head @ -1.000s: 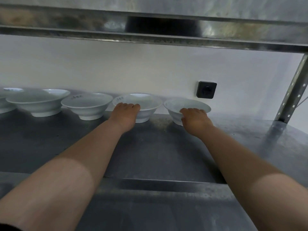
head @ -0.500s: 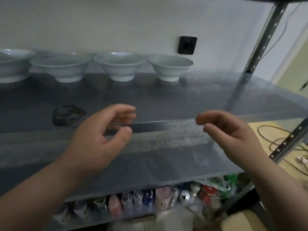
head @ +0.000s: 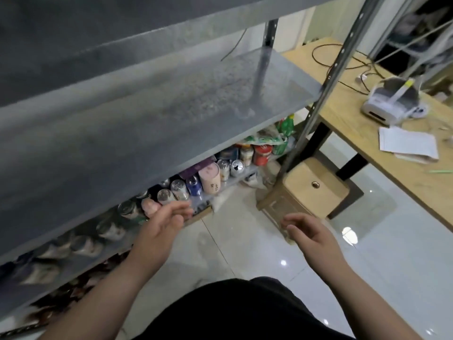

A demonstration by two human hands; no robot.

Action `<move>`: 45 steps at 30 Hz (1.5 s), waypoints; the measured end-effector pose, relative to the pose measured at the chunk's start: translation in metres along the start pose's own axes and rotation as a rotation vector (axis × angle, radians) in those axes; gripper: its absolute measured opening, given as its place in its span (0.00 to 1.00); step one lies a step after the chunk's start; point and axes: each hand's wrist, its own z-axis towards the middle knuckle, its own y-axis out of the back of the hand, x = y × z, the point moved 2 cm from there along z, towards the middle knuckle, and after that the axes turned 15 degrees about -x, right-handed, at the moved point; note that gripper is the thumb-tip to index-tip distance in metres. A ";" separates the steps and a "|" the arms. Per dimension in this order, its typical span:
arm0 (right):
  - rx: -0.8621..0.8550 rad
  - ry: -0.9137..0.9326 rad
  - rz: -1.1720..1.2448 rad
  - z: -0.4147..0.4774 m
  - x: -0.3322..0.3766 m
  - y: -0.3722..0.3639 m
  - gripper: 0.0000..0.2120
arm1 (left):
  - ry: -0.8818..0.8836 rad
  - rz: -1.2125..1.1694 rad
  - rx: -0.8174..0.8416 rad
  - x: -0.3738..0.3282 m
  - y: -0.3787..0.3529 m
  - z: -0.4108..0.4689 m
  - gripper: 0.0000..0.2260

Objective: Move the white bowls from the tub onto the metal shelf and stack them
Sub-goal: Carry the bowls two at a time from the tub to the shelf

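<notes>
Both hands hung in front of the shelf [head: 147, 123] and held nothing. The left hand [head: 159, 224] was open, its fingers loosely spread and slightly bent. The right hand [head: 311, 236] was much the same, fingers relaxed and apart. Neither the bowls nor the tub showed in view, so where they lay could not be told.

The step in hand looked to be a reach for more bowls. It would go best with the tub found by eye first. Each hand could then take one rim firmly and lift it clear before turning to the shelf.

The shelf was dull grey metal, speckled and blurred. Cans [head: 181, 190] lay packed on the tier beneath. The floor [head: 245, 241] was glossy pale tile. A stool [head: 311, 190] stood by the shelf post. A wooden table [head: 343, 114] carried a small printer [head: 389, 101], papers [head: 408, 144] and cables.
</notes>
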 end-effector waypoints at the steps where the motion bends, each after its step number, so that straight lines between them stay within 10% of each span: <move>1: -0.008 -0.048 -0.010 -0.012 -0.013 0.006 0.08 | 0.022 0.022 0.039 0.010 -0.004 -0.012 0.16; 17: -0.358 -0.446 0.081 -0.194 -0.126 0.071 0.06 | -0.013 0.229 0.574 0.005 -0.139 -0.065 0.11; 28: -1.162 -0.723 0.315 -0.364 -0.128 -0.018 0.08 | -0.194 0.451 1.323 0.026 -0.170 -0.098 0.10; 45: -1.784 -1.016 0.494 -0.672 -0.137 -0.167 0.07 | -0.541 0.570 1.914 0.052 -0.119 -0.420 0.15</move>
